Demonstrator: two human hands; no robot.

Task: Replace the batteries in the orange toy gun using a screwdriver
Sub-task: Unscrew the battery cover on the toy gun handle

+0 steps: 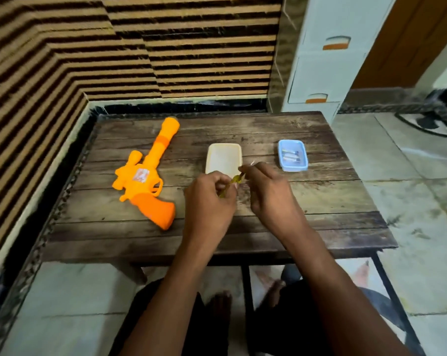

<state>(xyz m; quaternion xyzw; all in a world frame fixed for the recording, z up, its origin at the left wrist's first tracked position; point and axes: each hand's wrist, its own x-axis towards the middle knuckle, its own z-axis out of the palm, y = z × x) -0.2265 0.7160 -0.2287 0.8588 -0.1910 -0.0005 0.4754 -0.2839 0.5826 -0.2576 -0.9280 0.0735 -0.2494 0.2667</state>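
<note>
A: The orange toy gun (143, 176), where does it lie?
B: Flat on the wooden surface (320, 201), left of both hands, barrel pointing away, untouched.
A: And the hands?
B: The left hand (209, 199) curls its fingers round the yellow-green handle of the screwdriver (231, 185); the right hand (266, 188) pinches its thin metal end. They meet over the near edge of the white tray (223, 156).
A: Batteries?
B: In the blue tray (293, 155), well right.

Orange toy gun (145, 176); white tray (223, 156); blue box (292, 155); brown-black striped wall (114, 47).
</note>
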